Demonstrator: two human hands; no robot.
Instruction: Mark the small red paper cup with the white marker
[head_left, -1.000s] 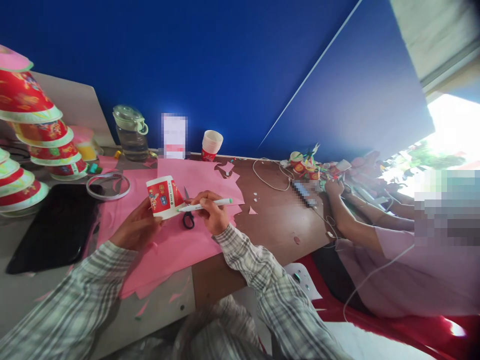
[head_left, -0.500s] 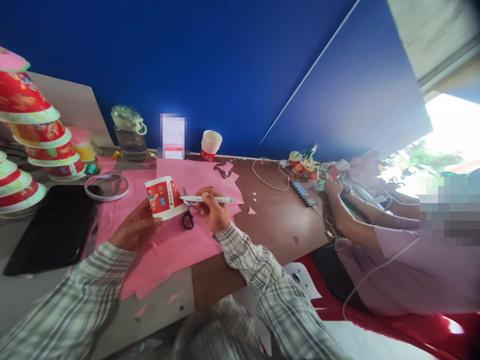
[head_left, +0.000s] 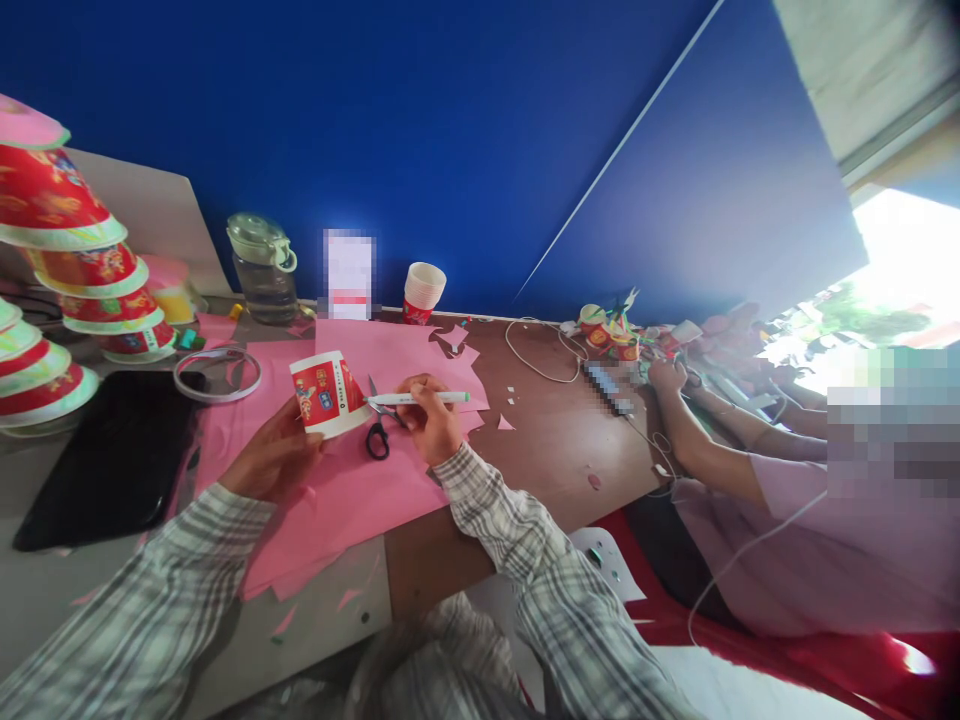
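Observation:
Tilted over the pink paper is a red and white paper cup, with my left hand closed around its lower left side. My right hand is closed on a white marker pen with a green end. The pen's tip points left, at or very close to the cup's right edge; I cannot tell whether it touches. Below the pen, a pair of black-handled scissors shows beside my right hand, its handle partly hidden by the fingers. I cannot tell whether that hand also holds the scissors.
Stacked red cups rise at the left, near a black phone and a tape roll. A glass water jug and nested paper cups stand along the blue partition. At right, another person's hand is near several decorated cups.
The pen tip has drawn slightly right, away from the cup's printed face. The cup stays in my left hand, nearly still. The whole view has shifted a little.

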